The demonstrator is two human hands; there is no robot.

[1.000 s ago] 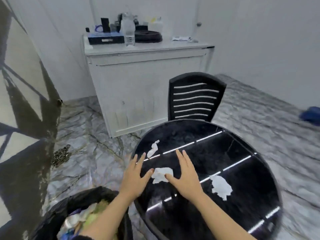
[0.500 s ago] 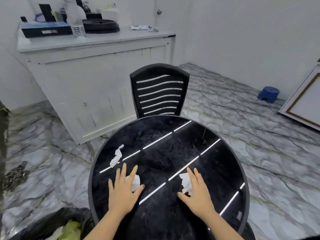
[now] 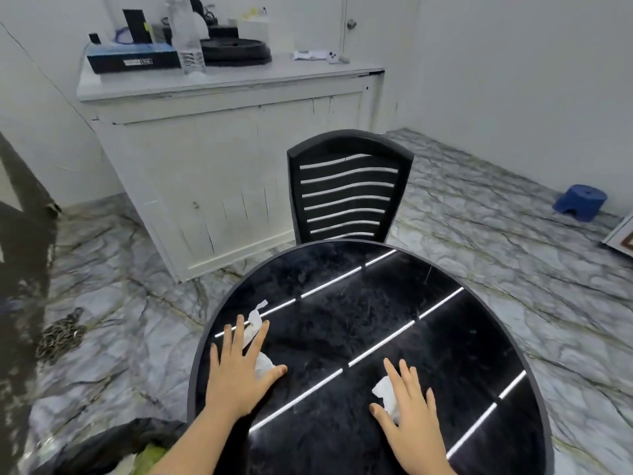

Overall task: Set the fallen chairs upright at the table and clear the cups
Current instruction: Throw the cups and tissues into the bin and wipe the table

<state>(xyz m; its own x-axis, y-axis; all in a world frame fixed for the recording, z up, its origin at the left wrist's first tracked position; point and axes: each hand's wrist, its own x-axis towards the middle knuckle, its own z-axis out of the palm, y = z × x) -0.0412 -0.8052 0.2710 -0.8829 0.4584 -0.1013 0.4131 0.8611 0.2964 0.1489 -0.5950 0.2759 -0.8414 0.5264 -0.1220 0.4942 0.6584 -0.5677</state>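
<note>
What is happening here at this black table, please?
A person presses both hands flat on the round black table, each over white paper scraps. The left hand covers two scraps, the right hand one scrap. A black chair stands upright behind the table. No cups are visible.

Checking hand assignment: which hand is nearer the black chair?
Left, narrowly. The left hand lies flat on paper scraps at the table's left edge; the chair is beyond it to the right. The right hand sits nearer the camera.

Head view: forward-down over table [image 3: 507,337], near, chair [image 3: 349,186] beyond.
</note>
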